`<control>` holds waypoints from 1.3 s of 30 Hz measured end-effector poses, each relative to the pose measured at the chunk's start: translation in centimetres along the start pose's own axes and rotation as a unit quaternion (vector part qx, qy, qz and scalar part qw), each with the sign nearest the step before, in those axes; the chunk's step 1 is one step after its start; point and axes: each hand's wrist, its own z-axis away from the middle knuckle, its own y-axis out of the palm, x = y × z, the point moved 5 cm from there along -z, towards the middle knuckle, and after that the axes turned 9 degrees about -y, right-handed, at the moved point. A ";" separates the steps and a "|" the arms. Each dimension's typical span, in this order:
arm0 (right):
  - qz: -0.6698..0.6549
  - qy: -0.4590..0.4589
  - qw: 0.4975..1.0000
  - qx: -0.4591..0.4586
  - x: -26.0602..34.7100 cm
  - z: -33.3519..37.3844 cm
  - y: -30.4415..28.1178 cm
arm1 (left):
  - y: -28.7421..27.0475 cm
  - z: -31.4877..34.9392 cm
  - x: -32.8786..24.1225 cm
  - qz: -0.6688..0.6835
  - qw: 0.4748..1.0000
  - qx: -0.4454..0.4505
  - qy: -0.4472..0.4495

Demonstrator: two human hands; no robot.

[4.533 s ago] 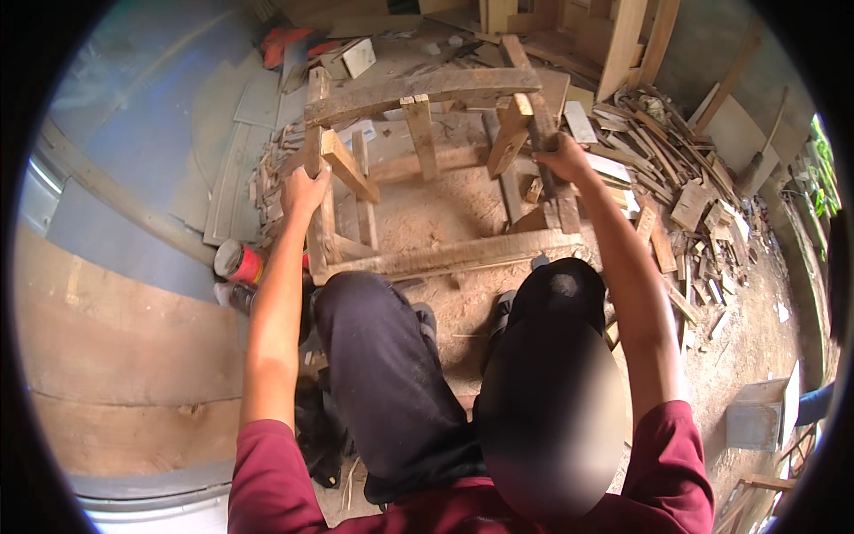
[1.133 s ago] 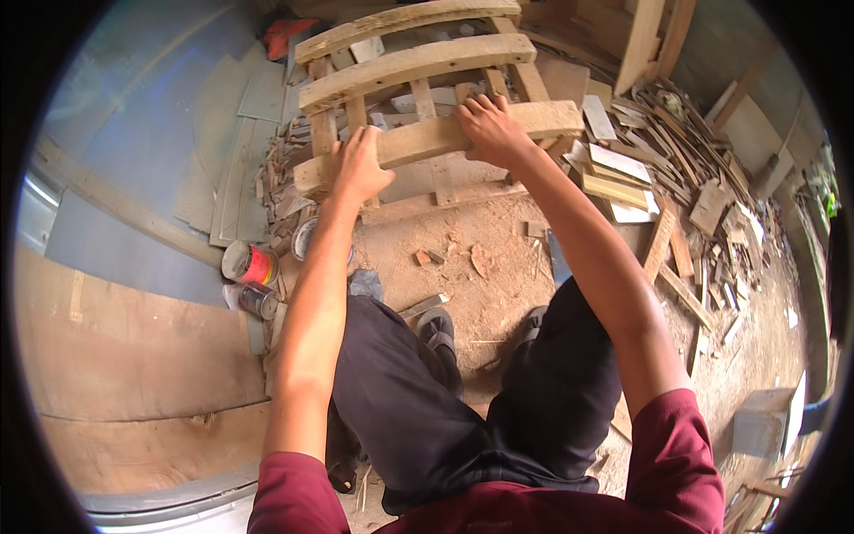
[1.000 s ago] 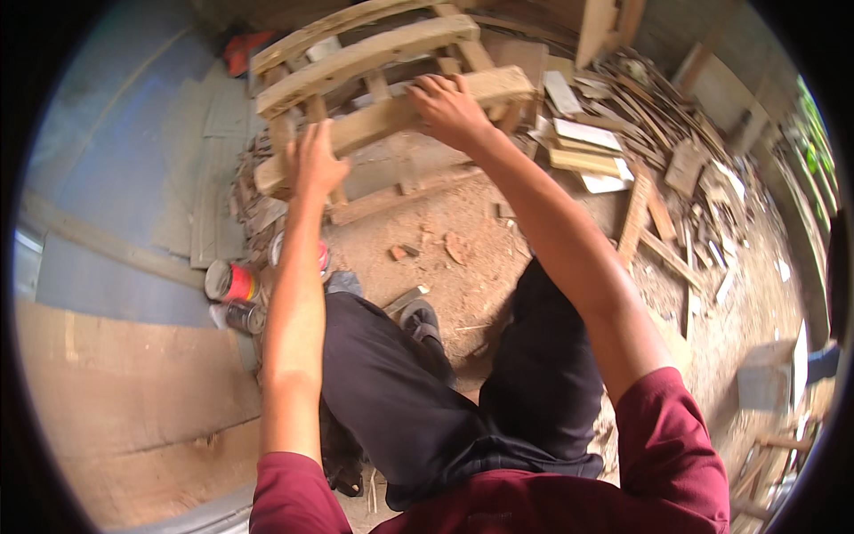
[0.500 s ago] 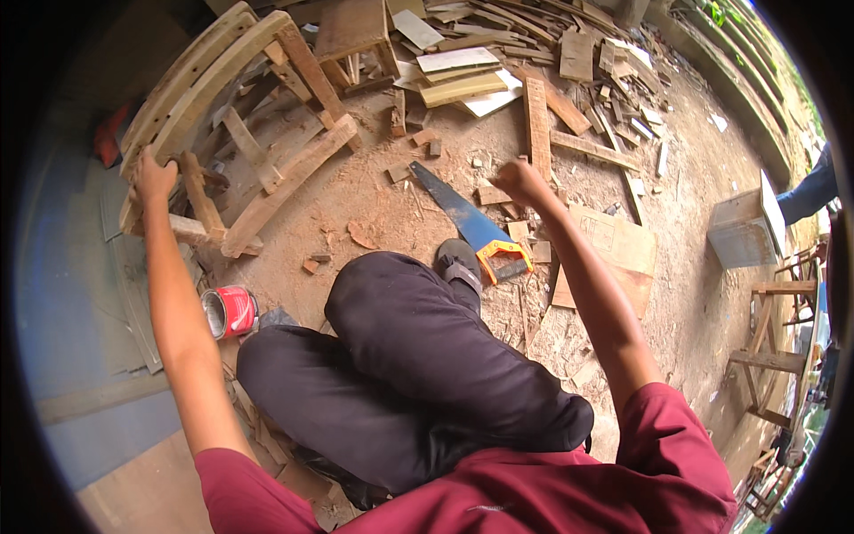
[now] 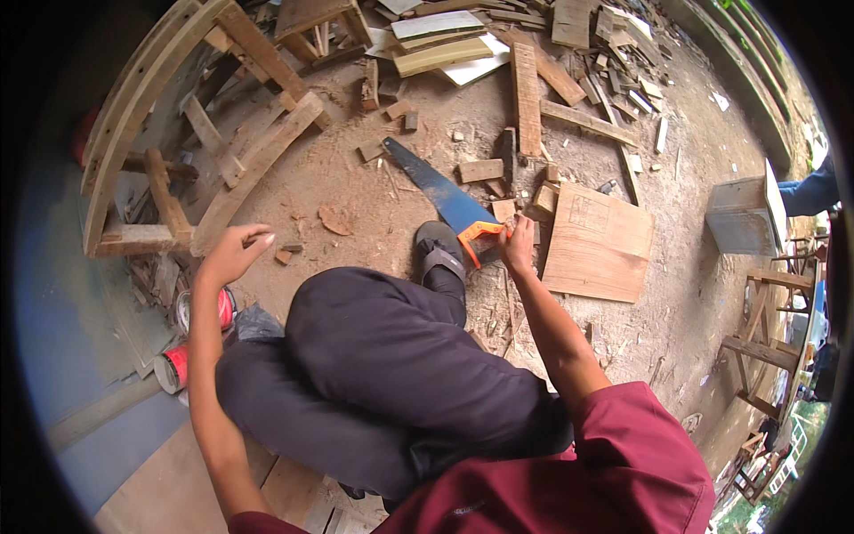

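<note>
A handsaw (image 5: 440, 194) with a dark blue blade and an orange handle lies on the dusty ground, its tip pointing away to the left. My right hand (image 5: 519, 244) is closed at the near end of that handle, its fingers partly hidden. My left hand (image 5: 233, 255) hangs empty with loosely bent fingers, beside the lower rail of a curved wooden frame (image 5: 167, 67). This frame, like an unfinished chair, stands at the far left. Close to the saw handle is my shod foot (image 5: 438, 247).
Red cans (image 5: 178, 368) stand by my left forearm. A square plywood piece (image 5: 598, 245) lies right of the saw. Stacked boards and offcuts (image 5: 445, 49) fill the far side. A grey box (image 5: 745, 218) is at the right, by another person's blue sleeve (image 5: 809, 194).
My left hand has let go of the wooden frame and drawn back toward me. My right hand has come down onto the saw's handle. The view has shifted slightly.
</note>
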 end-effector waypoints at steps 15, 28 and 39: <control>0.204 0.353 0.906 0.112 -12.8 -1.1 -11.6 | 0.2 -1.4 -7.1 -0.048 0.996 -0.037 0.062; -0.074 -0.280 0.956 0.050 28.3 -14.9 -29.5 | -5.2 9.5 -17.5 0.019 0.928 -0.309 0.207; -0.081 -0.610 0.674 0.408 52.1 -2.8 -16.1 | 1.3 22.1 -1.1 0.666 0.720 -0.196 0.000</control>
